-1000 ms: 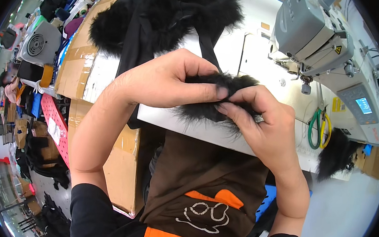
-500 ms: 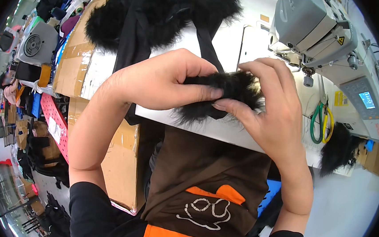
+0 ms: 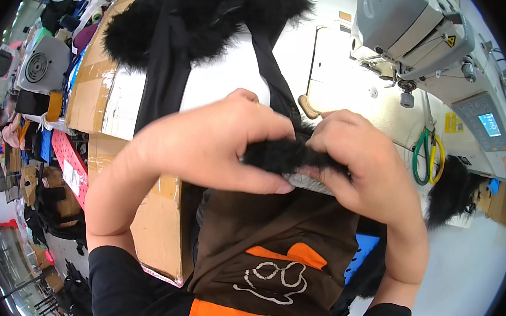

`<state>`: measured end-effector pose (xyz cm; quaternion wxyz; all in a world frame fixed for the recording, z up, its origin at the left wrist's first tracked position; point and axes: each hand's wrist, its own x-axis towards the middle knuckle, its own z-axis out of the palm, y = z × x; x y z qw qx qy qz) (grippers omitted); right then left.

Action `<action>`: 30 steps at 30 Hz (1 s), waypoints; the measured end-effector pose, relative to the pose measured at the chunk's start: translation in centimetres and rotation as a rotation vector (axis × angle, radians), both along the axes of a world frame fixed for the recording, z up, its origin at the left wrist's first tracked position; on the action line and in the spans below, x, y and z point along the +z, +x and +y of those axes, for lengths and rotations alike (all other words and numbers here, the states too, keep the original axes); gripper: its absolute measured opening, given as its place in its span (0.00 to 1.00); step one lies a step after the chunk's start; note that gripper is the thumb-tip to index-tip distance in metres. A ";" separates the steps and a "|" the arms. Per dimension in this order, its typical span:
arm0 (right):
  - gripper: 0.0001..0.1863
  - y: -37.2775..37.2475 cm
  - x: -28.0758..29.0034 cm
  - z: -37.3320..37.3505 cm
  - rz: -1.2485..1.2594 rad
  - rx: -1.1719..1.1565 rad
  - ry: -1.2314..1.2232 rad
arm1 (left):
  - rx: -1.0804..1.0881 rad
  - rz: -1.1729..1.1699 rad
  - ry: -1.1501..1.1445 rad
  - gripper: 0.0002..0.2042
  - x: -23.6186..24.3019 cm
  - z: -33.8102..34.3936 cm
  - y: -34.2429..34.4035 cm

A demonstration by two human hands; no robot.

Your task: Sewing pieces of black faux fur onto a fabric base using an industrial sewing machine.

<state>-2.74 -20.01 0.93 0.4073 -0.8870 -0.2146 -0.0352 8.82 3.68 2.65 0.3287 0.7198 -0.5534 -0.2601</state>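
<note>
Between my hands, at the table's near edge, is a piece of black fur trim (image 3: pixel 286 156). My left hand (image 3: pixel 224 141) is closed on its left part, thumb below and fingers above. My right hand (image 3: pixel 357 160) pinches the right part, slightly smeared by motion. A black fabric strip (image 3: pixel 269 64) runs from the trim up to a larger black garment with fur edging (image 3: pixel 216 27), which lies at the far left of the white table. The underside of the trim is hidden by my fingers.
A grey-white sewing machine (image 3: pixel 417 40) with a lit screen stands at the right. Green and yellow-handled scissors (image 3: pixel 425 157) lie beside it, next to another black fur piece (image 3: pixel 455 192). A cardboard box (image 3: pixel 155 227) stands at the left below the table edge.
Both hands have moved nearer to me with the fur trim, down to the table's near edge. The right fingers have curled in more closely, and the strip is drawn along.
</note>
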 end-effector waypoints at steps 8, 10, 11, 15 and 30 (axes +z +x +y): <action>0.13 -4.1 -1.4 -1.1 -0.330 0.150 -0.215 | -0.155 -0.593 -0.019 0.12 -1.7 0.0 -5.4; 0.12 -5.5 -1.3 -1.5 -0.327 0.186 -0.373 | -0.203 -0.685 -0.176 0.10 -3.7 -0.3 -6.4; 0.12 -6.2 -1.8 -1.7 -0.350 0.169 -0.397 | -0.219 -0.667 -0.204 0.11 -4.7 -0.5 -6.6; 0.13 -7.0 -3.7 -2.6 -0.373 0.128 -0.426 | -0.174 -0.649 -0.208 0.10 -6.2 -1.7 -6.4; 0.17 0.4 -7.0 -4.9 0.004 -0.070 0.042 | 0.050 -0.769 -0.092 0.17 -8.0 -4.5 1.0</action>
